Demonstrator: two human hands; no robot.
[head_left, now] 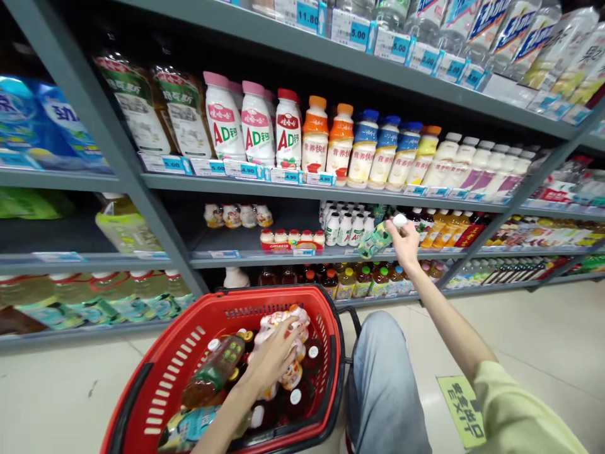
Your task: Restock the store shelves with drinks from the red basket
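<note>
My left hand [274, 350] reaches down into a red shopping basket [182, 340], its fingers curled over a shrink-wrapped pack of small drink bottles [289, 313]. Under and around that pack lie bottles with dark drinks and a green-labelled bottle [222, 366]. At the lower shelf, my right hand [404, 243] grips a white-capped bottle with a green label [377, 241] by its neck. That bottle is tilted, its base pointing left, in front of small white bottles [345, 227].
A middle shelf [265, 178] bears rows of milk drinks [288, 129] and larger brown bottles [182, 110]. Juice bottles [363, 282] line the bottom shelf. My bent knee [385, 372] is right of the basket. A yellow-green sign [458, 403] lies on the floor.
</note>
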